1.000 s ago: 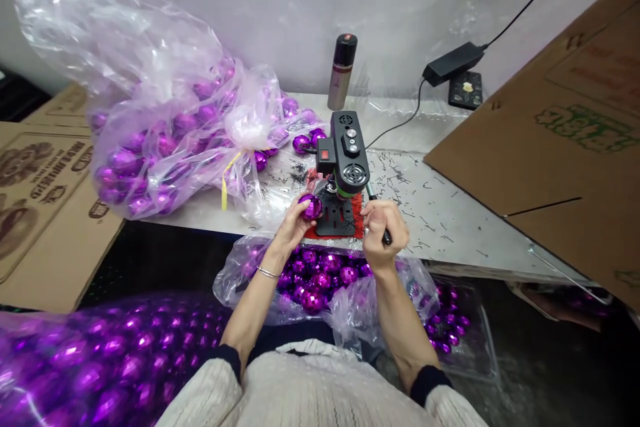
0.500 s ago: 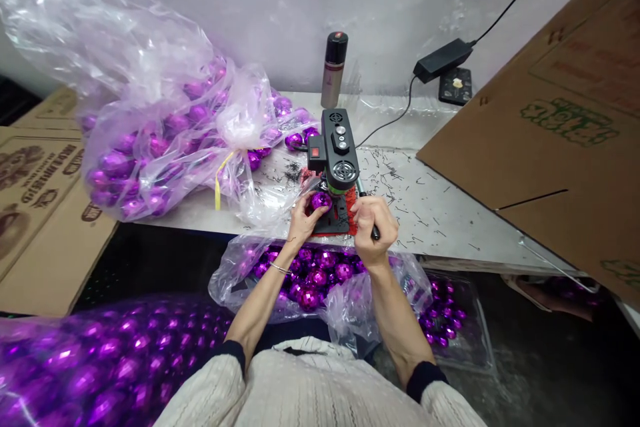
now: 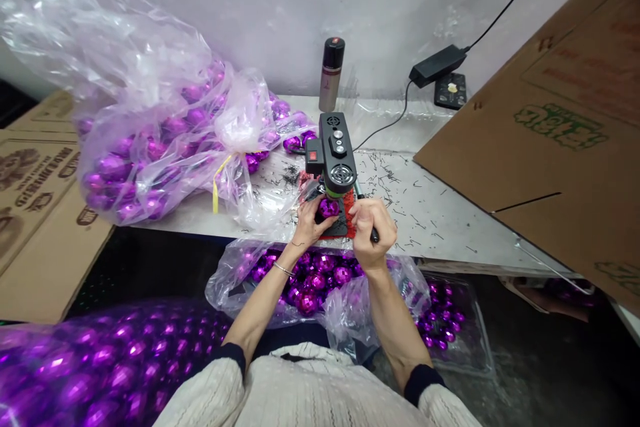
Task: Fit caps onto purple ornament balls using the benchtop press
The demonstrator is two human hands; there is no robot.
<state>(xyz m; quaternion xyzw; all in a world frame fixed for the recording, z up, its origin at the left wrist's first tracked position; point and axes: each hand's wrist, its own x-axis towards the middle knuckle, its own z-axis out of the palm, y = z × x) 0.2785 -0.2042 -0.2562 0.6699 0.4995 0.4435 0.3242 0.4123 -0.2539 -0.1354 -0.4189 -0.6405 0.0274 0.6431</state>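
Note:
My left hand [image 3: 311, 219] is closed around a shiny purple faceted ball [image 3: 329, 207], held just under the head of a small black bench press [image 3: 338, 153]. The press stands on a red mat [image 3: 351, 213] and has a red switch on its left side. My right hand [image 3: 374, 227] is wrapped round the press's lever handle [image 3: 375, 235], whose black tip shows below the fingers. An open plastic bag of purple balls [image 3: 318, 280] lies below both forearms, at the table's front edge.
A large clear bag of purple balls [image 3: 150, 153] fills the table's left side. Behind the press stands a spray can [image 3: 331, 75], with a power adapter [image 3: 438, 65] to its right. Small dark pins litter the white tabletop [image 3: 400, 207]. Cardboard boxes [image 3: 530, 140] flank both sides.
My left hand has shifted the purple ball slightly right and down, to beneath the press head. The right hand keeps its grip on the lever. The view has tilted a little.

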